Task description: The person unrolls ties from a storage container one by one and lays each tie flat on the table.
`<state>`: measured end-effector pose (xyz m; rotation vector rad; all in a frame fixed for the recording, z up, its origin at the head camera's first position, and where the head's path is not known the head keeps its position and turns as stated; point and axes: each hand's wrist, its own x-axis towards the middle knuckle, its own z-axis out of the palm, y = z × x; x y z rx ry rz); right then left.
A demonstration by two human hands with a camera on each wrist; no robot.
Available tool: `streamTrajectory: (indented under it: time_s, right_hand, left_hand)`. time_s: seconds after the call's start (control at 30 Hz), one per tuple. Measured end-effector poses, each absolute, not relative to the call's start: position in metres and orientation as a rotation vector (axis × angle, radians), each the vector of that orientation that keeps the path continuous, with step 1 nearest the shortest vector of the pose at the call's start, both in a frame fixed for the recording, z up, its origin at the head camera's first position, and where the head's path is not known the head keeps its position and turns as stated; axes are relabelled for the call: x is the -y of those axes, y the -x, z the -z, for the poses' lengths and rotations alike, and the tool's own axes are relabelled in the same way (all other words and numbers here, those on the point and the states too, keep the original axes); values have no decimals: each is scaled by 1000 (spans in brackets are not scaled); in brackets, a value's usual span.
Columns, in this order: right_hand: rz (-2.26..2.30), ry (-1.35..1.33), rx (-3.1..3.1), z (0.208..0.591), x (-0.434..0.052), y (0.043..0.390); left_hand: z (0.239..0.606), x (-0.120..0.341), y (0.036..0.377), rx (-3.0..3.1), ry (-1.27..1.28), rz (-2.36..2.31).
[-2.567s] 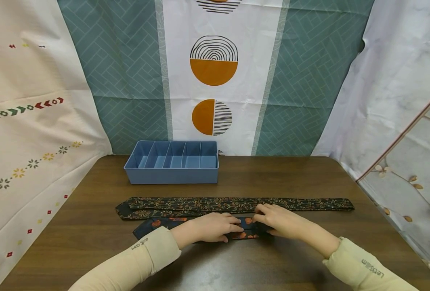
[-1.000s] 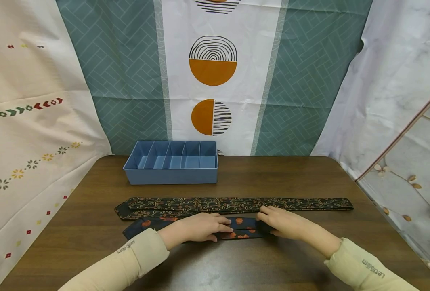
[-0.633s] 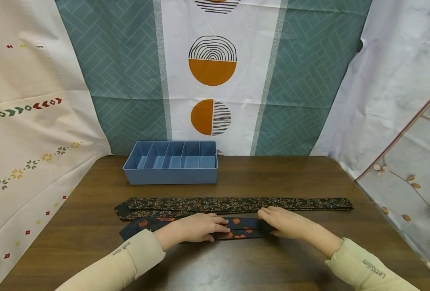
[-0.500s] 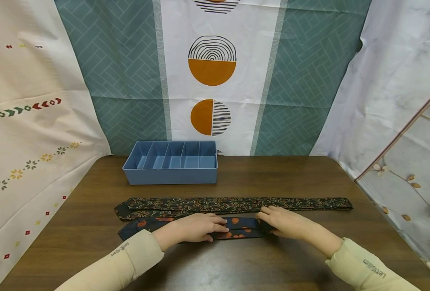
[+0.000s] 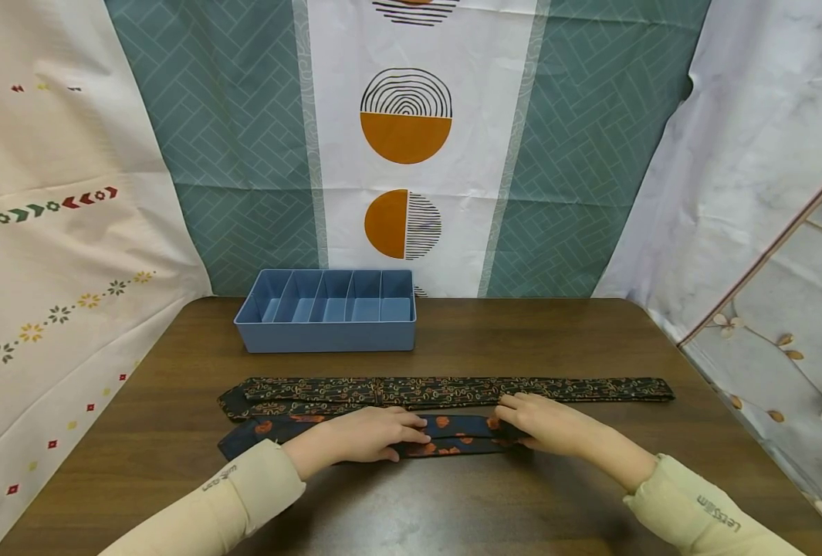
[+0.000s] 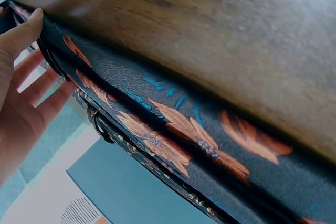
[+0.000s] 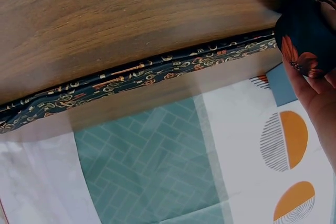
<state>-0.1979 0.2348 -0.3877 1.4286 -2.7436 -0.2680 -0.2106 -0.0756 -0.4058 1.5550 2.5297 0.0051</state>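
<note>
A folded dark navy tie with orange leaves [image 5: 452,437] lies across the near part of the brown table [image 5: 452,510]. My left hand [image 5: 411,436] rests flat on its middle with the fingers straight. In the left wrist view the thumb touches the front edge of the tie [image 6: 173,129] and the fingers [image 6: 39,90] reach over it. My right hand [image 5: 509,423] holds the tie's folded right end, fingers on top and thumb at the front edge. The right wrist view shows that thick fold [image 7: 307,35] against the fingers of the right hand [image 7: 320,98].
A second tie [image 5: 452,390], black with a small orange print, stretches across the table just behind the hands. A blue box with dividers [image 5: 327,336] stands at the back left. Patterned cloths hang behind and beside the table.
My left hand has slid leftwards along the leaf tie, and the tie's left tip has moved further left. The right hand has stayed on the folded end.
</note>
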Motion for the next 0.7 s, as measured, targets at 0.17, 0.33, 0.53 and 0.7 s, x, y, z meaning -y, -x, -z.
streamTrajectory:
  time_s: [0.17, 0.33, 0.53, 0.7]
  right_hand:
    - [284, -1436, 2718, 389, -236, 199]
    - [223, -1456, 2666, 389, -238, 199]
    - [188, -1467, 2651, 388, -239, 198]
    - [213, -1449, 2684, 388, -238, 198]
  left_hand:
    - [407, 78, 211, -2533, -1540, 5]
    - [407, 80, 212, -2533, -1506, 13]
    - [408, 82, 211, -2531, -1491, 8]
    - [407, 84, 211, -2535, -1471, -11]
